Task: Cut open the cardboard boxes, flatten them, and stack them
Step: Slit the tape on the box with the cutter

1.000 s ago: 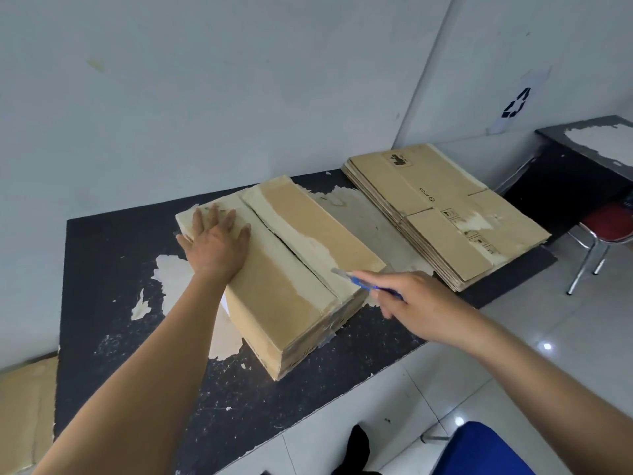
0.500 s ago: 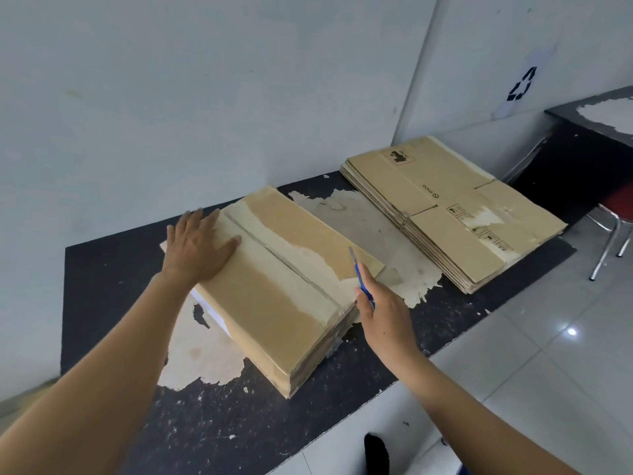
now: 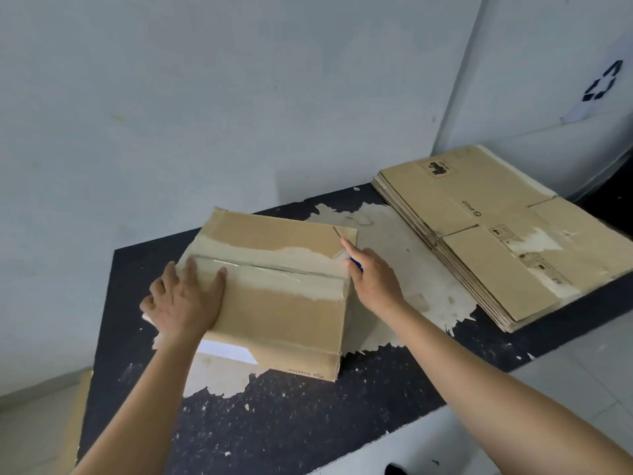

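Note:
A closed brown cardboard box (image 3: 281, 303) lies on the black table (image 3: 308, 423), its top seam sealed with clear tape. My left hand (image 3: 185, 299) presses flat on the box's left end, fingers straight. At the box's right end my right hand (image 3: 371, 275) grips a blue-handled cutter (image 3: 356, 264), its tip at the far right corner of the top. To the right lies a stack of flattened boxes (image 3: 496, 234).
The table stands against a pale wall, its black surface peeled to white patches. More cardboard (image 3: 73, 416) leans at the lower left by the table's edge. A recycling sign (image 3: 603, 84) hangs on the right wall. Tiled floor lies in front.
The box has been turned so its seam runs left to right. My right hand with the cutter moved up to the box's far right corner. My left hand stayed pressed on the left end.

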